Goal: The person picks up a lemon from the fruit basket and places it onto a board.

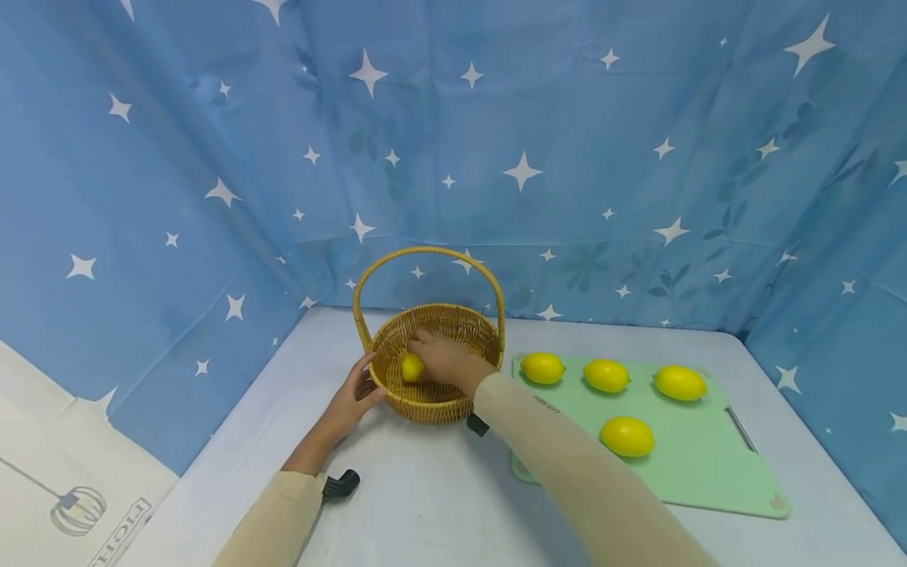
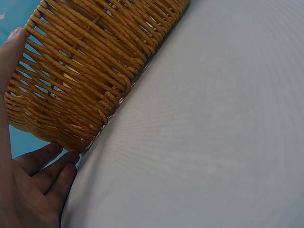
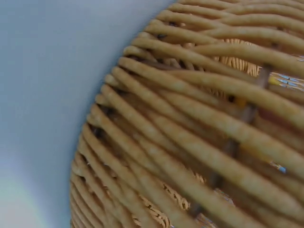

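A round wicker basket (image 1: 425, 411) with a tall arched handle stands on the white table. My right hand (image 1: 446, 361) reaches down inside it and holds a yellow lemon (image 1: 412, 367), partly covered by the fingers. My left hand (image 1: 352, 402) grips the basket's left side from outside, its thumb and fingers spread around the wall. The left wrist view shows that hand (image 2: 35, 190) with its fingertips against the lower wicker. In the right wrist view the basket wall (image 3: 190, 109) stands in front of the right hand, leaving only bits of yellow visible through gaps.
Right of the basket lies a pale green cutting board (image 1: 708, 480). Several lemons rest on it, one (image 1: 627, 436) nearer the front than the rest. A blue curtain with white stars (image 1: 524, 172) hangs behind the table and along its sides.
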